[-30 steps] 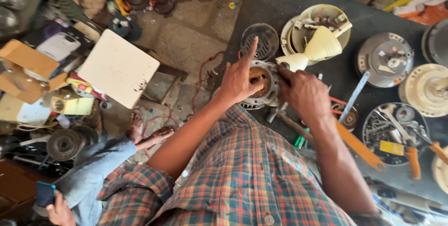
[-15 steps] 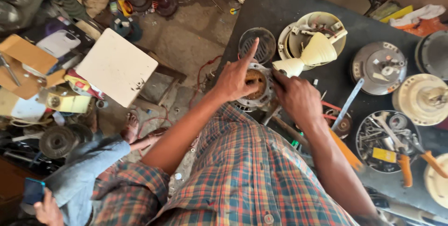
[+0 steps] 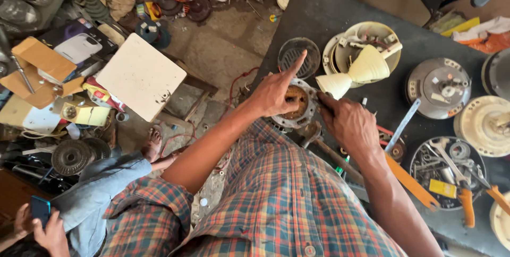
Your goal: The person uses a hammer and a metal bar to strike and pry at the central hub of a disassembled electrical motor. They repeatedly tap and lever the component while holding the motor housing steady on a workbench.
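Across the right of the scene runs a dark bench (image 3: 340, 7) strewn with motor parts. At its near left edge sits a round motor stator (image 3: 298, 104) with copper windings, held between both hands. Left hand (image 3: 273, 92) lies on its left rim, fingers curled on the housing, forefinger stretched out toward a small grille (image 3: 297, 55). Right hand (image 3: 350, 124) has its fingers clamped on the stator's right rim. Just beyond stands a cream cone-shaped cover (image 3: 361, 71). Right of the hand lies an orange-handled hacksaw (image 3: 409, 177), beside a dish of tools (image 3: 441, 166).
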